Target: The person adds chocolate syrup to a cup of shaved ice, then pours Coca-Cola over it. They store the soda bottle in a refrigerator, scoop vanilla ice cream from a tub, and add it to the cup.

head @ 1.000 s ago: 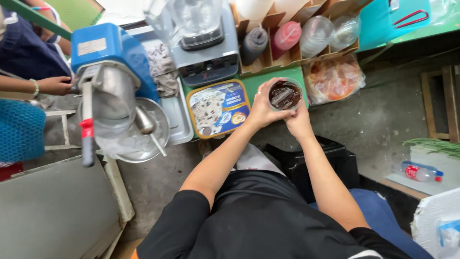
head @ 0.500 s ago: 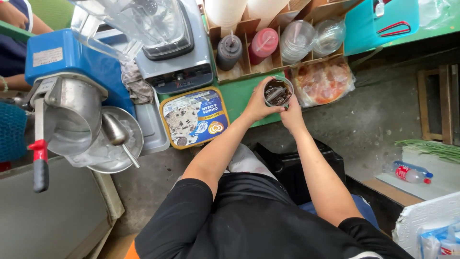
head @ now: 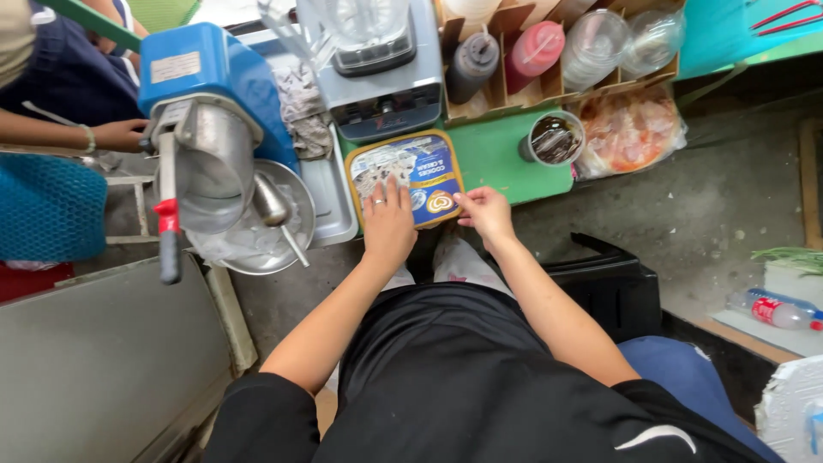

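Now both hands (head: 390, 225) on rect. plastic tub (head: 410, 176)

A rectangular ice cream tub (head: 410, 176) with a yellow rim and a blue lid printed with pictures of cookies and cream lies flat, lid on, at the near edge of the green surface (head: 501, 159), its long side running slightly askew, between a metal tray and a filled plastic cup

Hands of the person: two are showing, left hand (head: 387, 225) and right hand (head: 486, 213)
Ice cream tubs (head: 405, 177): one
Squeeze bottles: two, dark bottle (head: 473, 65), red bottle (head: 535, 50)
Filled cups (head: 555, 140): one
Blenders (head: 380, 53): one
Water bottles (head: 774, 309): one
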